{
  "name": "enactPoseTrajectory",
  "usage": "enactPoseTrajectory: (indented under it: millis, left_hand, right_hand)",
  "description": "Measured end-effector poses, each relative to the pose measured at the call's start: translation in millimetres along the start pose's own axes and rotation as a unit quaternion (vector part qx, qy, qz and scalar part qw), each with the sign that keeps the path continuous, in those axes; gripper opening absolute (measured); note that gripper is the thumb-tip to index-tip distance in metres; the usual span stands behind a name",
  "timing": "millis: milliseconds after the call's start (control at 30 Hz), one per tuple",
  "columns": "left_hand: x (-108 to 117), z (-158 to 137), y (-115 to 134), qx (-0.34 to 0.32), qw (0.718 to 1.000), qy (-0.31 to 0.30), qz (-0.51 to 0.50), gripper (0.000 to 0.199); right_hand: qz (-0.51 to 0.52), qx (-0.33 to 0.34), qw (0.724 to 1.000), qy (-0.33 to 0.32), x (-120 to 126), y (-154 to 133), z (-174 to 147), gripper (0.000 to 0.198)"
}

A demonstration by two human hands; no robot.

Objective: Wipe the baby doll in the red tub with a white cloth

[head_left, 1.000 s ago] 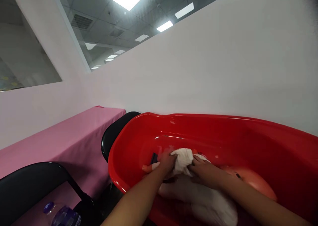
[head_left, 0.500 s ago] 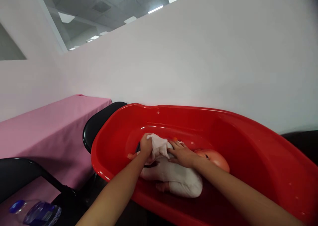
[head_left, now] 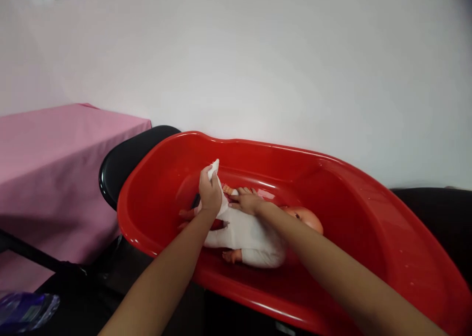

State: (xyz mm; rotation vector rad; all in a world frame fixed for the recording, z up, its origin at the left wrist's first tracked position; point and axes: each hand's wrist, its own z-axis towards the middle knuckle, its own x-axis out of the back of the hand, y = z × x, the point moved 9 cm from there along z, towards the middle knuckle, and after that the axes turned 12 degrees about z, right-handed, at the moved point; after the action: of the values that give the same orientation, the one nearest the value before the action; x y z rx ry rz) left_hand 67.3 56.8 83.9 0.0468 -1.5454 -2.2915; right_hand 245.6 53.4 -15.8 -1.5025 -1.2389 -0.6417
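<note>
Head view, close above red tub (head_left: 368, 237)

2 bare forearms, left hand (head_left: 210, 194), right hand (head_left: 248, 202), no sleeves

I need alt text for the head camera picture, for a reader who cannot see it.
A person's left hand grips and lifts white cloth from a baby doll in a white bodysuit lying in a glossy red plastic tub; the right hand rests on the doll. A pink tablecloth is at left.

A staged practice room: bare partition wall (head_left: 258, 55), pink-draped table (head_left: 55, 168).
</note>
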Motion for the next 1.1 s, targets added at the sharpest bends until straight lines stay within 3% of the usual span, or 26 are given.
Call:
enactPoseTrajectory:
  millis: [100,200,300,400,467,567,700,867,1100]
  left_hand:
    - [-1,0,4,0.001,1.0,-0.009,-0.004,0.028]
    - [1,0,7,0.001,1.0,-0.012,-0.02,0.023]
    - [1,-1,15,-0.008,0.999,-0.018,-0.041,0.023]
    - [-1,-2,24,-0.019,0.998,-0.026,-0.047,0.023]
    - [-3,-1,27,-0.017,0.998,-0.036,-0.041,0.023]
    - [-4,0,28,0.003,0.998,-0.05,-0.037,0.022]
    - [7,2,38,0.013,0.997,-0.062,-0.032,0.021]
    - [62,-2,86,-0.018,0.997,-0.067,-0.017,0.025]
    - [168,-51,202,-0.189,0.98,-0.021,0.063,0.023]
  right_hand:
    - [-0.004,-0.013,1.0,-0.026,-1,-3,-9,0.064]
    - [0.017,0.0,1.0,-0.026,8,-12,-41,0.068]
    - [0.078,0.059,0.995,-0.009,24,-27,-103,0.07]
    - [0.161,0.082,0.984,-0.001,34,-36,-190,0.065]
    - [0.173,0.05,0.984,0.016,35,-34,-247,0.062]
    - [0.112,-0.039,0.99,0.077,31,-19,-314,0.06]
    - [0.082,-0.056,0.985,0.14,20,-14,-349,0.059]
    - [0.066,-0.03,0.982,0.174,24,-25,-342,0.043]
    - [0.13,0.012,0.974,0.186,34,-35,-347,0.041]
